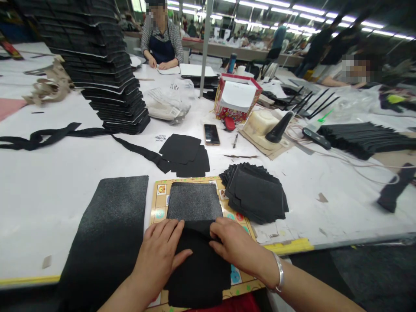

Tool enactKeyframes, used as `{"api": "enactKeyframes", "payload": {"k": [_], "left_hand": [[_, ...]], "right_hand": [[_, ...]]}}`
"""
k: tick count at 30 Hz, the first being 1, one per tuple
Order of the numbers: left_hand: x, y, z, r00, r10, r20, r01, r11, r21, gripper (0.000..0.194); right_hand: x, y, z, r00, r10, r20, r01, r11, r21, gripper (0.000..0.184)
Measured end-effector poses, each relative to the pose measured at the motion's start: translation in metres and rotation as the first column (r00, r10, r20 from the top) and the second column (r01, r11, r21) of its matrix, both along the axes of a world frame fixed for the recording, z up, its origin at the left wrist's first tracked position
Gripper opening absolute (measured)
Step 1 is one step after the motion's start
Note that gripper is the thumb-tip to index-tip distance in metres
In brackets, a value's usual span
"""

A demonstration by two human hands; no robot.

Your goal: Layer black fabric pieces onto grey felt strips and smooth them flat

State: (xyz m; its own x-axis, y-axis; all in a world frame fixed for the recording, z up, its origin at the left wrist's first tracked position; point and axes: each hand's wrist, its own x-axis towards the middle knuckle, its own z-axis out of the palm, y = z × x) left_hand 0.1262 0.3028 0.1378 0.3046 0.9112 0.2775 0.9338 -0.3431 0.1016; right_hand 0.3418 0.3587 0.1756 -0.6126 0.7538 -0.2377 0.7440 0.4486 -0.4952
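Lying beneath the person's spread left hand (165,240), nothing gripped, and half-curled right hand (235,247), grip unclear: notched matte-black sheet (199,271). Below: patterned yellow board (162,201), white-covered table (130,160); strip-lit workroom (308,9).

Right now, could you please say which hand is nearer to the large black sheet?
Left: the left hand is by the right edge of the large black sheet; the right hand is farther right.

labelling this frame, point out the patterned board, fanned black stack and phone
Patterned board (157,202), head view: its left border.
Fanned black stack (258,193), head view: middle of its top piece.
Phone (212,134), head view: middle of its screen.
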Motion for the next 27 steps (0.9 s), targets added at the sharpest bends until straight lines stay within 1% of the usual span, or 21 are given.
{"api": "enactKeyframes", "payload": {"k": [2,3,5,7,9,10,11,13,15,17,19,20,21,22,23,24,25,26,27], "left_hand": [[-0.007,0.001,-0.003,1.0,-0.03,-0.008,0.03,1.0,0.01,0.049],[-0.011,0.001,-0.006,0.999,-0.051,-0.016,0.052,0.998,0.036,0.053],[-0.019,0.001,-0.012,0.996,-0.08,-0.035,0.084,0.99,0.116,0.06],[-0.023,0.002,-0.018,0.99,-0.126,-0.065,0.136,0.975,0.177,0.06],[-0.022,0.003,-0.019,0.976,-0.197,-0.093,0.212,0.956,0.202,0.051],[-0.019,0.003,-0.017,0.968,-0.232,-0.097,0.248,0.947,0.204,0.045],[-0.016,0.003,-0.015,0.962,-0.258,-0.091,0.272,0.941,0.202,0.037],[-0.007,0.001,-0.011,0.961,-0.273,-0.053,0.278,0.942,0.189,0.027],[0.001,-0.003,-0.008,0.97,-0.244,0.007,0.24,0.956,0.169,0.027],[0.005,-0.009,-0.009,0.978,-0.199,0.067,0.191,0.974,0.119,0.029],[0.006,-0.016,-0.012,0.98,-0.172,0.101,0.168,0.985,0.046,0.029],[0.005,-0.02,-0.014,0.98,-0.17,0.105,0.17,0.985,0.011,0.03],[0.004,-0.024,-0.015,0.98,-0.173,0.101,0.175,0.984,-0.016,0.032],[0.003,-0.027,-0.016,0.98,-0.176,0.094,0.18,0.983,-0.034,0.033],[0.002,-0.03,-0.016,0.98,-0.178,0.09,0.182,0.982,-0.044,0.034],[0.001,-0.032,-0.016,0.98,-0.176,0.091,0.181,0.982,-0.046,0.034],[0.001,-0.033,-0.015,0.98,-0.176,0.098,0.18,0.983,-0.041,0.032],[0.001,-0.033,-0.013,0.978,-0.177,0.114,0.181,0.983,-0.026,0.029],[0.001,-0.032,-0.011,0.975,-0.177,0.132,0.18,0.984,-0.008,0.025]], "right_hand": [[0.013,-0.001,0.007,0.995,-0.04,-0.089,0.036,0.999,-0.041,0.014],[0.023,0.0,0.011,0.989,-0.082,-0.124,0.074,0.995,-0.072,0.012],[0.05,0.009,0.018,0.965,-0.208,-0.159,0.192,0.975,-0.114,0.008],[0.081,0.025,0.023,0.915,-0.358,-0.184,0.343,0.933,-0.108,0.011],[0.11,0.045,0.024,0.846,-0.485,-0.22,0.478,0.874,-0.087,0.018],[0.122,0.056,0.023,0.819,-0.528,-0.223,0.523,0.848,-0.087,0.02],[0.133,0.067,0.021,0.805,-0.554,-0.214,0.55,0.831,-0.085,0.021],[0.149,0.086,0.014,0.814,-0.56,-0.155,0.563,0.826,-0.027,0.021],[0.16,0.103,0.007,0.845,-0.531,-0.061,0.535,0.839,0.102,0.019],[0.168,0.114,0.001,0.867,-0.495,0.056,0.468,0.848,0.247,0.022],[0.17,0.119,0.001,0.868,-0.469,0.163,0.377,0.835,0.4,0.032],[0.168,0.119,0.002,0.863,-0.466,0.196,0.328,0.811,0.485,0.037],[0.163,0.116,0.005,0.857,-0.472,0.205,0.288,0.77,0.569,0.04],[0.154,0.109,0.008,0.862,-0.472,0.185,0.259,0.723,0.64,0.04],[0.14,0.101,0.01,0.881,-0.45,0.144,0.239,0.687,0.686,0.037],[0.124,0.09,0.012,0.912,-0.401,0.085,0.232,0.676,0.7,0.032],[0.103,0.077,0.012,0.954,-0.3,0.02,0.208,0.706,0.677,0.027],[0.081,0.064,0.01,0.985,-0.167,-0.036,0.154,0.775,0.613,0.022],[0.058,0.052,0.007,0.997,-0.03,-0.074,0.065,0.85,0.523,0.018]]}}
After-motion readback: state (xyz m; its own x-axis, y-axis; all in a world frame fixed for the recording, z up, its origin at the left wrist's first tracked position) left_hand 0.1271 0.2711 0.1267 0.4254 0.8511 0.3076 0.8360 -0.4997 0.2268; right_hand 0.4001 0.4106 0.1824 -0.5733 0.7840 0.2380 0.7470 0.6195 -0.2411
